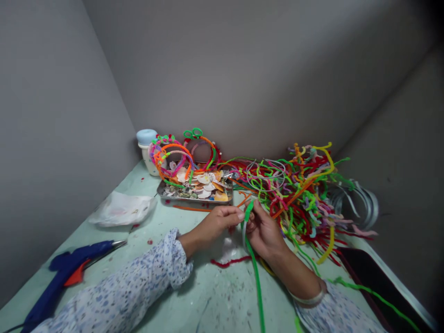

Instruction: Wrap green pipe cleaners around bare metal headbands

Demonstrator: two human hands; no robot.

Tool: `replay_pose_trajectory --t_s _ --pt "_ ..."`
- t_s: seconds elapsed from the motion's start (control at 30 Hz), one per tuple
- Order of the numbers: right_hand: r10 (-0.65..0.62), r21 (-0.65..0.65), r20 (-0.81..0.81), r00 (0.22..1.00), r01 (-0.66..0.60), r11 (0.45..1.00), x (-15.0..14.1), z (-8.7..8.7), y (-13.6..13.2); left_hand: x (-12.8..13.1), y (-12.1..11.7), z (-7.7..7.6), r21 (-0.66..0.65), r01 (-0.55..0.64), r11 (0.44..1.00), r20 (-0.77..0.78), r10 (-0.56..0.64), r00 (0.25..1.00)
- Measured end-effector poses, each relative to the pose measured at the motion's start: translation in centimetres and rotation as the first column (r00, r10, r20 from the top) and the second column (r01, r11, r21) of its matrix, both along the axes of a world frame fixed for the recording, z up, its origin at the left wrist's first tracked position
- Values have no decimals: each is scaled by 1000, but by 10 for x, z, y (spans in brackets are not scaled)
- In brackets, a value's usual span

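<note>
In front of the shell tray [194, 200], grey headband [244, 237] and green pipe cleaner [258, 287] are pinched by right hand [265, 234]; left hand [219, 218] is curled alongside, hold unclear. Turns are best laid snugly.

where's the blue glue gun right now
In the head view, the blue glue gun lies at the lower left, on the table, below the white packet and beside the person's left sleeve.
</note>
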State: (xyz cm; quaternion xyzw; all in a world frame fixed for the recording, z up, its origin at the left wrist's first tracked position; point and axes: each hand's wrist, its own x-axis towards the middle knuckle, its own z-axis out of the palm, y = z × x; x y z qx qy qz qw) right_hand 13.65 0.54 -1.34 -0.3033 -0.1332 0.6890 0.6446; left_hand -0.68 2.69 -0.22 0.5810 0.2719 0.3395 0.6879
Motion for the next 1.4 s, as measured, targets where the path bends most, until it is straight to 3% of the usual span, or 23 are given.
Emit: replay_pose_trajectory --t_s 0.3,0.5,0.8,1.03,1.4 --pt "12 5 19 1000 -12 1000 -1 -4 1 -2 2 -1 -3 47 999 -1 -47 999" --pt "-2 50 50 999 0 999 1 -7 1 -2 3 -1 -26 35 999 -27 -35 999" --pt "-32 62 82 996 27 998 0 -6 2 -1 1 8 58 -34 998 -39 36 999" --pt "5 56 80 997 -9 998 1 -9 1 -3 2 1 -12 113 993 -32 -114 993" --pt "-27 80 90 996 20 997 1 -10 2 -1 0 4 21 26 999 -37 -25 999"
